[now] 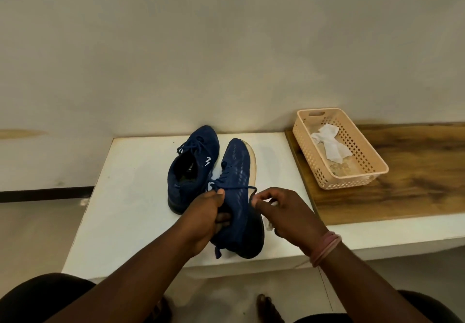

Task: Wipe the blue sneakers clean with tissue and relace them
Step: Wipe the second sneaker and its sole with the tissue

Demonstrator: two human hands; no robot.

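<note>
- The near sneaker [239, 196] lies tilted on its side at the front of the counter [125, 209], its pale sole turned away from the left hand [206, 218]. That grip is wrapped around the heel and collar, thumb pressed at the top eyelets.
- The lace [247, 187] runs from those eyelets across to the right hand [284, 213], whose grip pinches the lace end between thumb and forefinger. A scrap of tissue [268, 225] shows under that palm; whether it is held I cannot tell.
- Judged step: relacing. Keep the left thumb pinning the tongue so the eyelets stay put, draw the lace taut, and feed the tip through squarely, keeping both ends even.
- The second sneaker [192, 166] stands upright just beyond the left hand, laced, touching the first.
- Well beyond the right hand, a basket [377, 169] holds used tissue [329, 145].
</note>
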